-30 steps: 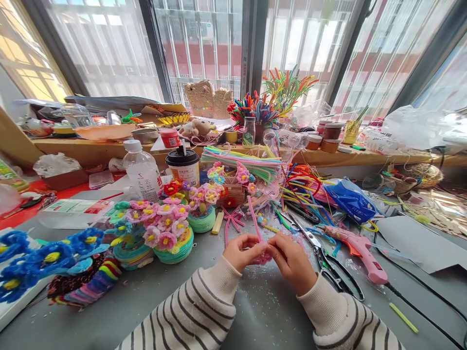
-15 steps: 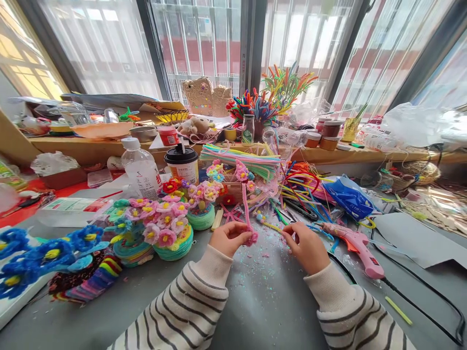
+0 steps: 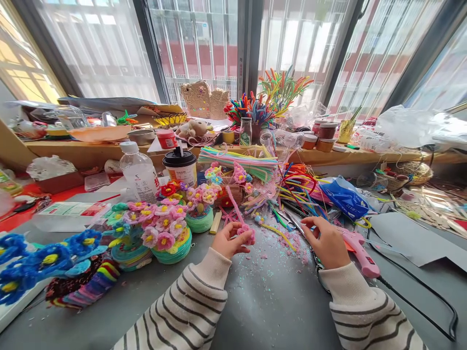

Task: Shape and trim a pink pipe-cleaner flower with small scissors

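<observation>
My left hand [image 3: 229,240] is closed in a pinch on a pink pipe-cleaner flower [image 3: 247,235]. The flower's fuzzy pink stem [image 3: 234,206] sticks up and away from me. On the right, my right hand [image 3: 326,242] has its fingers closed on a pair of scissors [image 3: 298,225]; the blades point away and the dark handles lie partly hidden under the palm. Between the hands a yellow pipe cleaner [image 3: 279,233] lies on the table among pink fluff and glitter. Close to the right hand rests a pink glue gun [image 3: 365,253].
Finished pipe-cleaner flower pots [image 3: 171,245] and blue flowers [image 3: 49,257] stand at the left. Behind them are a plastic bottle [image 3: 138,170] and a lidded cup [image 3: 180,167]. Pipe-cleaner bundles [image 3: 239,163] fill the back. A black cable [image 3: 416,304] curves across the right side.
My right hand has let go of the yellow pipe cleaner, moved right and taken hold of the scissors. The left hand keeps the pink flower, its stem now tilted further left.
</observation>
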`<state>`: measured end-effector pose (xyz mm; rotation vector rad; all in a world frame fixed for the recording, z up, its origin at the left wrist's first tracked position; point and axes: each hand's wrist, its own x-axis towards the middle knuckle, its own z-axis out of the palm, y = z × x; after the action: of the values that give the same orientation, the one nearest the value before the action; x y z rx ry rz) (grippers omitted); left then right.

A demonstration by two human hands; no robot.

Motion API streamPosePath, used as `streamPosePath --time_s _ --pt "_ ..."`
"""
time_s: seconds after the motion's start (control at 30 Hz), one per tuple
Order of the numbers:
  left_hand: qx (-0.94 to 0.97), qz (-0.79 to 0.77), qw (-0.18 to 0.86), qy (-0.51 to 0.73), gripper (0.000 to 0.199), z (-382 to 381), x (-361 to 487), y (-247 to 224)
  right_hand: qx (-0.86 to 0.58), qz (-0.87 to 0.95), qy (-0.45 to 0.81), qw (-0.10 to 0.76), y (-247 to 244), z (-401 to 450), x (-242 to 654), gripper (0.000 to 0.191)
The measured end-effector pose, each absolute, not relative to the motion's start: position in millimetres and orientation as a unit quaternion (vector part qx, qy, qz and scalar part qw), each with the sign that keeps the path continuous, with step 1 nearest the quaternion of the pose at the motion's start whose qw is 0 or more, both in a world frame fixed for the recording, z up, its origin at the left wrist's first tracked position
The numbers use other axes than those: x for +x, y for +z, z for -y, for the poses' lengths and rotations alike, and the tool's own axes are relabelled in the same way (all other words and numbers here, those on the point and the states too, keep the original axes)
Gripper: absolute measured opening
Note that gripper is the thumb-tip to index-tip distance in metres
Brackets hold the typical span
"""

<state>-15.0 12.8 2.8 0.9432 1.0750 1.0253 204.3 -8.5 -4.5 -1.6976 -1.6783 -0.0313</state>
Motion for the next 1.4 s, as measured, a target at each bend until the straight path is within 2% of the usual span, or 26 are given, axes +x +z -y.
streamPosePath --time_s 0.13,0.2,0.33,0.47,0.6,0.77,0.83,0.93,1.4 --pt "0.507 -0.469 0.604 0.398 0.027 -6.8 -11.2 1.0 -0.651 0.660 0.035 0.373 -6.8 7.1 199.0 0.018" --pt "0.534 -0.459 0.610 0.363 0.020 -3.6 -9.7 0.6 -0.628 0.659 0.109 0.399 -5.9 8.5 192.3 0.024" --pt "0.564 -0.450 0.623 0.302 0.017 0.1 -9.9 -1.8 -0.492 0.600 0.435 0.458 -4.3 13.4 173.7 0.049" --pt "0.608 -0.452 0.605 0.243 0.023 0.6 -12.5 -6.5 -0.419 0.587 0.521 0.457 -7.0 13.5 163.3 0.039" --pt "0.612 -0.454 0.600 0.243 0.026 0.2 -12.7 -8.1 -0.496 0.589 0.440 0.462 -10.0 8.8 171.3 0.046" --pt "0.585 -0.456 0.604 0.291 0.026 -2.1 -10.6 -4.7 -0.634 0.647 0.125 0.405 -11.0 1.7 188.4 0.025" --pt "0.578 -0.455 0.603 0.308 0.026 -3.2 -10.4 -4.1 -0.655 0.671 0.032 0.347 -10.4 -3.2 190.0 0.021" --pt "0.562 -0.462 0.610 0.314 0.026 -3.9 -10.7 -4.6 -0.699 0.680 -0.101 0.198 -8.2 -14.0 185.4 0.018" --pt "0.595 -0.477 0.549 0.342 0.022 -3.2 -11.9 -3.7 -0.753 0.632 -0.162 0.089 -13.1 -55.7 161.6 0.016"
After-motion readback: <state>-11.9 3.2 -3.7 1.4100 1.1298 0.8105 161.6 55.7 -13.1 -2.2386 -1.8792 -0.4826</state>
